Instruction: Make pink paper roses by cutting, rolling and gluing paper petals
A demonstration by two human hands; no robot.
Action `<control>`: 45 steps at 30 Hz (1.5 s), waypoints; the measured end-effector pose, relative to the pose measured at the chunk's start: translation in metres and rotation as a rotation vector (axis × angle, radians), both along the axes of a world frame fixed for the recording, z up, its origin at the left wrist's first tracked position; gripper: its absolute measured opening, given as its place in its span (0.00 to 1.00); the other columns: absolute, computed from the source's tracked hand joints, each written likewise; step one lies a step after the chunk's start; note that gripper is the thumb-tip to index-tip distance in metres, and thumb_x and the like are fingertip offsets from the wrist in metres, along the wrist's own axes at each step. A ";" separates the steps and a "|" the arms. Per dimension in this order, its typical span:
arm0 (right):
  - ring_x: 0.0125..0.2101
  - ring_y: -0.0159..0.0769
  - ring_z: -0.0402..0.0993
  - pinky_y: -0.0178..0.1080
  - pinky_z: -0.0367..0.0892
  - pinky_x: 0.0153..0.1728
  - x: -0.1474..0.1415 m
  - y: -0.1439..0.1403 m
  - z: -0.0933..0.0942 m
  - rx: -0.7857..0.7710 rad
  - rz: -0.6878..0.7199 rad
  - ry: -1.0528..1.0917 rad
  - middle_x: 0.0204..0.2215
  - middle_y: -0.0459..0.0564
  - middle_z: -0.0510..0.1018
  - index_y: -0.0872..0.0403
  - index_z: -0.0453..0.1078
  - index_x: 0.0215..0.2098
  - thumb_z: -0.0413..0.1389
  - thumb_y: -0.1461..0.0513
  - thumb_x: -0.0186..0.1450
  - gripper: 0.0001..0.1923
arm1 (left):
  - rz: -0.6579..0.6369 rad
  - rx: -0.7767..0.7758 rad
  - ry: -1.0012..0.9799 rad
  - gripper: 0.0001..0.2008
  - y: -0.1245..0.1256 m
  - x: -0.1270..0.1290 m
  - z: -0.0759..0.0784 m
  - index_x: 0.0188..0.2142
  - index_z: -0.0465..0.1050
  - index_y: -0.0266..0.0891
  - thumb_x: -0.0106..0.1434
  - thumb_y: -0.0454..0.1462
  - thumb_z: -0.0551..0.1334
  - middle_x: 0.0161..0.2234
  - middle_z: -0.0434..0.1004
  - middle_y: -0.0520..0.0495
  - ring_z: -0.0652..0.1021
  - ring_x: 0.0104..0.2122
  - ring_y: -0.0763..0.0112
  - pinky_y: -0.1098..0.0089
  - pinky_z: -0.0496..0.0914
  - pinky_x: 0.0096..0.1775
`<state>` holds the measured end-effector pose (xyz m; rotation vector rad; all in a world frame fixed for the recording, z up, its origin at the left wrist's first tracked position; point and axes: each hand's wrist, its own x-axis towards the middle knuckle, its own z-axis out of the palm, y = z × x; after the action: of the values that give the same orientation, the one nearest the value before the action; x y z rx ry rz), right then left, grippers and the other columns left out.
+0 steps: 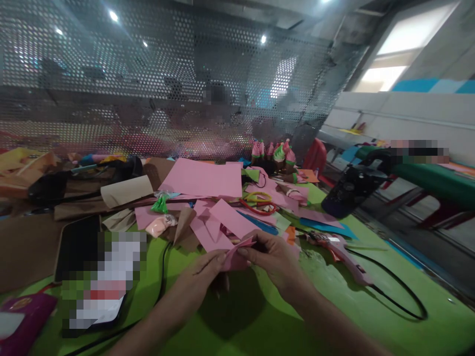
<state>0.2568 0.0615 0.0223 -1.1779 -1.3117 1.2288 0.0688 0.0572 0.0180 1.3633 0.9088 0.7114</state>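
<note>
Both my hands grip one small piece of folded pink paper (236, 260) above the green table (237, 321). My left hand (210, 272) pinches its left side between thumb and fingers. On the right side, my right hand (272, 257) holds the upper edge, thumb in front and fingers behind. The fold stands partly raised, and my fingers cover part of it. Just behind lie loose pink paper strips (233, 217) and a rolled brown paper cone (184, 225). A pink glue gun (347, 257) rests to the right with its black cord looped on the table.
A large pink sheet (204, 178), a brown paper roll (126, 191) and ice-cream-cone-shaped crafts (280, 154) are at the back. On the left are a dark phone (77, 244) and a purple object (27, 319). A dark tumbler (345, 190) stands near the right edge. Behind rises a perforated metal screen (148, 89).
</note>
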 end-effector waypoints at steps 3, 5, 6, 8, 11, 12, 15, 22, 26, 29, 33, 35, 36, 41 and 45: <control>0.28 0.32 0.69 0.35 0.65 0.31 0.000 -0.001 0.001 0.024 0.012 0.002 0.25 0.43 0.74 0.54 0.73 0.28 0.66 0.57 0.56 0.10 | 0.002 -0.021 -0.019 0.18 0.000 0.001 0.002 0.26 0.69 0.39 0.66 0.46 0.51 0.23 0.69 0.51 0.68 0.27 0.70 0.71 0.61 0.32; 0.30 0.33 0.70 0.36 0.66 0.34 0.000 -0.001 0.001 0.045 0.022 -0.014 0.27 0.44 0.75 0.54 0.73 0.30 0.65 0.57 0.57 0.09 | 0.012 -0.059 -0.032 0.18 0.001 0.001 0.002 0.27 0.70 0.39 0.65 0.46 0.52 0.23 0.69 0.51 0.68 0.26 0.70 0.71 0.61 0.31; 0.31 0.34 0.70 0.37 0.66 0.35 0.000 -0.001 0.001 0.058 0.016 -0.033 0.28 0.44 0.75 0.53 0.74 0.32 0.65 0.57 0.57 0.09 | 0.016 -0.079 -0.038 0.17 0.001 0.001 0.002 0.28 0.71 0.39 0.65 0.46 0.52 0.24 0.69 0.51 0.68 0.26 0.70 0.71 0.60 0.31; 0.32 0.34 0.69 0.36 0.66 0.34 0.000 -0.001 0.000 0.088 -0.022 -0.085 0.31 0.45 0.74 0.51 0.74 0.40 0.65 0.58 0.57 0.14 | 0.031 -0.103 -0.048 0.17 0.002 0.001 0.000 0.28 0.71 0.38 0.64 0.47 0.53 0.24 0.69 0.51 0.68 0.27 0.70 0.71 0.61 0.31; 0.30 0.32 0.65 0.34 0.65 0.30 0.001 -0.002 0.000 0.128 -0.089 -0.124 0.37 0.45 0.71 0.49 0.69 0.49 0.65 0.60 0.56 0.23 | 0.083 -0.110 -0.052 0.16 0.004 0.001 -0.005 0.28 0.71 0.39 0.64 0.47 0.55 0.24 0.69 0.52 0.69 0.27 0.71 0.71 0.61 0.32; 0.30 0.31 0.65 0.34 0.65 0.29 0.001 -0.002 0.000 0.139 -0.101 -0.120 0.38 0.46 0.70 0.49 0.68 0.48 0.65 0.60 0.56 0.22 | 0.093 -0.108 -0.049 0.16 0.004 0.001 -0.005 0.27 0.70 0.39 0.64 0.47 0.55 0.24 0.69 0.52 0.68 0.27 0.71 0.71 0.61 0.31; 0.29 0.30 0.64 0.33 0.64 0.28 0.001 -0.002 0.000 0.155 -0.114 -0.103 0.36 0.45 0.69 0.51 0.66 0.42 0.65 0.60 0.56 0.17 | 0.112 -0.081 -0.024 0.16 0.004 0.001 -0.004 0.26 0.70 0.40 0.63 0.47 0.55 0.23 0.70 0.52 0.68 0.25 0.71 0.71 0.61 0.30; 0.24 0.29 0.62 0.33 0.59 0.25 0.002 -0.002 -0.006 0.100 -0.076 -0.153 0.24 0.40 0.67 0.52 0.65 0.32 0.64 0.57 0.57 0.13 | 0.185 -0.013 0.021 0.15 0.003 0.004 0.003 0.23 0.73 0.41 0.60 0.47 0.57 0.22 0.72 0.50 0.70 0.26 0.66 0.69 0.63 0.29; 0.26 0.31 0.64 0.34 0.60 0.26 0.000 -0.003 -0.002 0.212 -0.133 -0.277 0.26 0.42 0.69 0.52 0.67 0.30 0.64 0.59 0.58 0.10 | 0.188 -0.116 -0.023 0.18 0.002 0.002 -0.001 0.26 0.76 0.42 0.62 0.48 0.55 0.24 0.76 0.48 0.73 0.27 0.64 0.67 0.66 0.32; 0.27 0.31 0.65 0.34 0.60 0.28 -0.001 -0.006 0.003 0.258 -0.150 -0.330 0.27 0.43 0.70 0.52 0.67 0.31 0.64 0.60 0.58 0.09 | 0.284 -0.170 -0.025 0.16 0.002 0.000 -0.005 0.34 0.79 0.41 0.61 0.48 0.59 0.37 0.81 0.43 0.77 0.39 0.57 0.63 0.69 0.41; 0.28 0.31 0.66 0.34 0.62 0.29 -0.002 -0.008 0.007 0.214 -0.094 -0.242 0.30 0.43 0.71 0.51 0.68 0.35 0.65 0.59 0.58 0.11 | 0.387 -0.237 -0.058 0.16 0.003 -0.002 -0.010 0.44 0.79 0.42 0.58 0.45 0.64 0.54 0.74 0.43 0.69 0.56 0.54 0.60 0.61 0.56; 0.32 0.33 0.68 0.35 0.65 0.33 -0.002 -0.008 0.008 0.210 -0.064 -0.183 0.34 0.45 0.72 0.51 0.69 0.38 0.65 0.57 0.58 0.14 | 0.400 -0.288 -0.065 0.18 0.004 -0.001 -0.012 0.45 0.78 0.43 0.57 0.45 0.66 0.55 0.73 0.43 0.69 0.56 0.54 0.60 0.62 0.55; 0.34 0.34 0.69 0.36 0.65 0.35 -0.002 -0.009 0.008 0.213 -0.050 -0.156 0.36 0.46 0.72 0.51 0.69 0.40 0.65 0.57 0.58 0.15 | 0.400 -0.303 -0.070 0.18 0.004 -0.001 -0.014 0.45 0.78 0.44 0.56 0.45 0.66 0.54 0.74 0.43 0.70 0.55 0.54 0.61 0.64 0.53; 0.35 0.34 0.68 0.35 0.65 0.35 0.000 -0.010 0.007 0.195 -0.029 -0.099 0.36 0.46 0.73 0.50 0.69 0.40 0.63 0.55 0.60 0.13 | 0.237 -0.204 -0.146 0.10 0.007 0.002 -0.016 0.38 0.79 0.41 0.59 0.42 0.63 0.39 0.79 0.46 0.74 0.39 0.63 0.70 0.66 0.38; 0.33 0.32 0.68 0.34 0.63 0.33 0.001 -0.009 0.005 0.153 -0.018 -0.065 0.34 0.45 0.72 0.50 0.69 0.39 0.62 0.56 0.61 0.11 | 0.150 -0.146 -0.163 0.09 0.008 0.003 -0.011 0.35 0.76 0.39 0.60 0.41 0.61 0.29 0.74 0.50 0.69 0.29 0.71 0.74 0.61 0.31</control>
<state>0.2573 0.0524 0.0272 -1.1254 -1.4143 1.0645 0.0716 0.0654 0.0070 1.1003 0.9200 0.8415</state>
